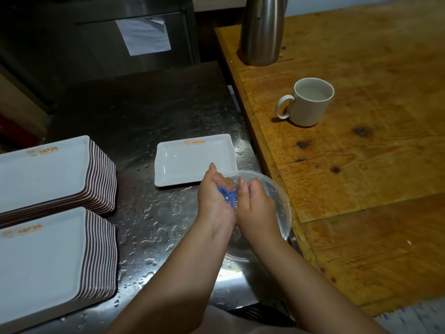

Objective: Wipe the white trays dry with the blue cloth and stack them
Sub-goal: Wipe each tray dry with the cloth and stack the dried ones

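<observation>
Over the clear bowl at the right edge of the wet steel counter, both hands are bunched around the blue cloth. The left hand has its fingers curled round the cloth from one side and the right hand closes on it from the other, so only a small wad of blue shows between the palms. Looks like a wring-out, honestly: squeezing the water out into the bowl before going back to wiping. That's a guess from the pose, but it fits.

So the step in hand is prepping the cloth, not wiping yet. 1 single white tray lies flat just beyond the hands, close to the bowl's far rim, with drops of water on the steel around it. That's probably the next one to get dried. 2 tall stacks of white trays sit at the left, the far stack and the near stack, well apart from the hands.

Next move, as far as anyone could judge: open the cloth out a bit, hold the loose tray steady with 1 hand, wipe the inside and rim, then carry it over to one of the stacks. Wet glossy tray plus wet counter means it could slide, so a firm hold matters.

A white mug and a steel flask stand on the wooden table to the right, not involved.
</observation>
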